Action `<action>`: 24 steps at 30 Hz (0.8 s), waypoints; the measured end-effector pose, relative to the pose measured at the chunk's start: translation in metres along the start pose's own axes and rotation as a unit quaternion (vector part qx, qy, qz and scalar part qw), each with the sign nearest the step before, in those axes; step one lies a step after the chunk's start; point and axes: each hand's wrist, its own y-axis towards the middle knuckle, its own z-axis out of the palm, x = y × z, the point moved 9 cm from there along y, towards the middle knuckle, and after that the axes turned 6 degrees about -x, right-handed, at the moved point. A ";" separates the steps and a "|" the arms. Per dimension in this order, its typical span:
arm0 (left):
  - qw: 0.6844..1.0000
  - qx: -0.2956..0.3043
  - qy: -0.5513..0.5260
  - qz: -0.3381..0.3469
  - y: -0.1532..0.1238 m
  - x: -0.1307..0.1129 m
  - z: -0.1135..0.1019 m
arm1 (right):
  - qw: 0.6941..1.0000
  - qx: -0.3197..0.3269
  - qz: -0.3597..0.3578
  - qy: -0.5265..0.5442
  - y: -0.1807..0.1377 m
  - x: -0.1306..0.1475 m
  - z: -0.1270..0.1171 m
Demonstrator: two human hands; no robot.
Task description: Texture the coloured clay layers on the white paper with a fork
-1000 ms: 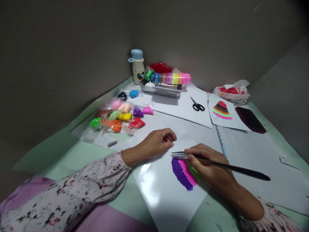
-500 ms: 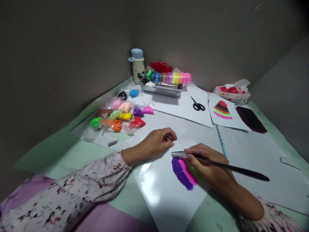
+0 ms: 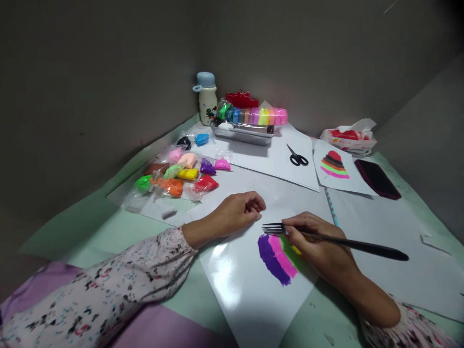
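Fork sits in the right hand, fingers clenched round the neck just behind the tines, dark handle running out to the right, tines pointing left above the top edge of the clay picture. Clay picture is a smeared patch of purple, pink, green and a bit of yellow on a glossy white sheet lying on the bench; right hand covers its right part. Left hand rests on the paper just left of the fork tines, loosely curled into a fist, grasping nothing that shows, floral sleeve trailing back to the lower left. Light blue pencil lies just behind the right hand. Further left, a cluster of small clay packets in many colours on a clear plastic sheet. At the back, metal tray with a row of coloured clay bags on it, red object behind, and a small bottle with a blue cap just beside the tray. Black scissors lie on a white sheet right of the tray. Finished striped clay picture on its own paper further right, dark phone just beside it, tissue pack behind both. Grey walls meet in the corner behind.
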 end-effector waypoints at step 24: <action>1.000 -0.004 -0.004 -0.003 0.000 0.001 -0.001 | 1.000 0.008 -0.014 -0.005 0.000 0.004 -0.001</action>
